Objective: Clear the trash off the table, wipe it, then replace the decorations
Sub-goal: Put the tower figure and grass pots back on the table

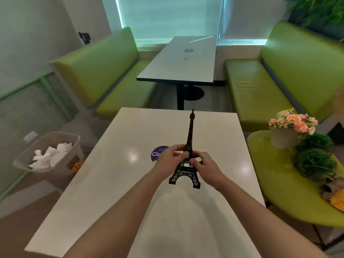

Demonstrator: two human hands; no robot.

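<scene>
Both hands, left hand (172,158) and right hand (205,167), have their grip clamped on the black tower model (188,157), held upright above the white worktop (115,164). Tissue-filled bin (49,155) stands left.

You hold the black lattice Eiffel Tower model (188,159) upright over the white table (104,175), spire pointing away from you.
</scene>
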